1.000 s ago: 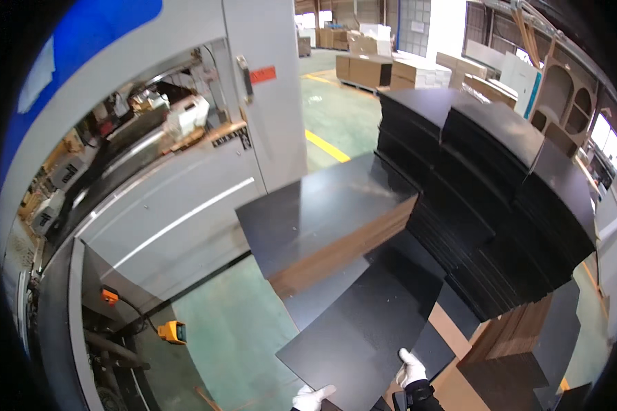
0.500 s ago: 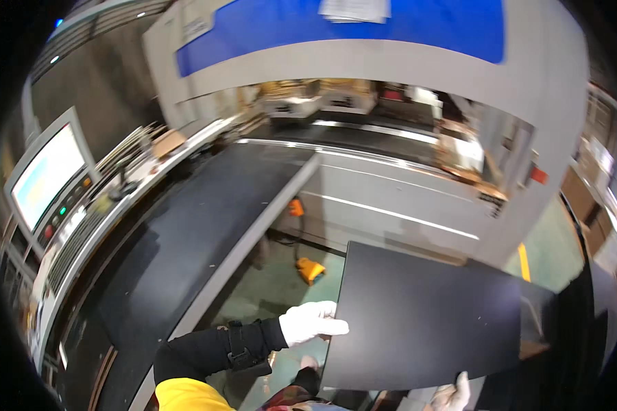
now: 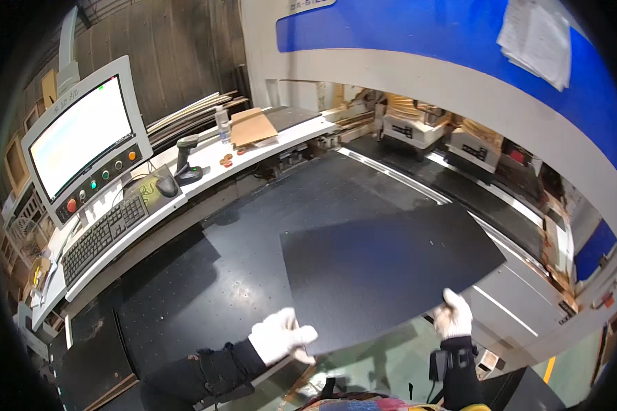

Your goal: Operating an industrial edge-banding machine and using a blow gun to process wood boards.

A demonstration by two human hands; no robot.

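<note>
A flat dark rectangular panel [image 3: 384,277] is held by both of my white-gloved hands over the black machine table [image 3: 243,288]. My left hand [image 3: 281,335] grips its near left corner, thumb toward the panel. At the near right edge, my right hand [image 3: 453,315] is closed on it, thumb on top and fingers partly hidden underneath. The panel's far part overlaps the table, while its near edge sticks out over the floor. Whether it touches the table surface I cannot tell.
On the left, a white ledge [image 3: 291,135] carries a keyboard [image 3: 106,236], mouse [image 3: 166,186], barcode scanner [image 3: 186,164] and bottle [image 3: 223,125] beside a monitor [image 3: 82,133]. A large blue-and-grey machine [image 3: 418,34] spans the back. More dark panels [image 3: 92,366] lie at the table's near left.
The view has swung left. Both hands have carried the panel leftward, from above the floor to over the machine table.
</note>
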